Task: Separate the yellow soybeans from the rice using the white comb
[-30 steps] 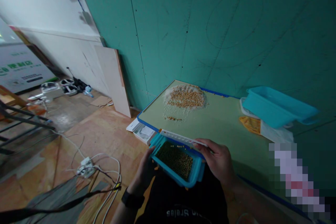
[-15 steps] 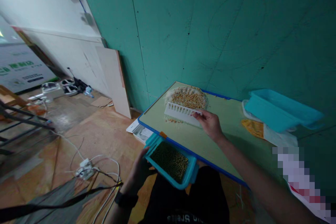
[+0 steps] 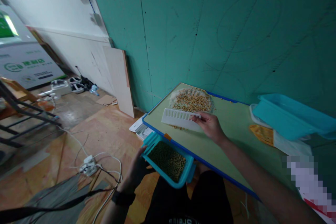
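Note:
My left hand grips a blue plastic box filled with yellowish beans, held below the near edge of a green table. Out over the table, my right hand is closed on one end of a white slotted scraper. The scraper stands on its edge just in front of a pile of beans mixed with white grains at the table's far left corner. A few loose beans lie under the scraper.
A larger blue tub rests on white and yellow bags at the table's right. A teal wall stands behind. On the wooden floor to the left lie cables with a power strip, a leaning board and a white box.
My right hand carried the white scraper from the box's rim out to the bean pile, then drew it slightly back toward me. The left hand lowered the box a little.

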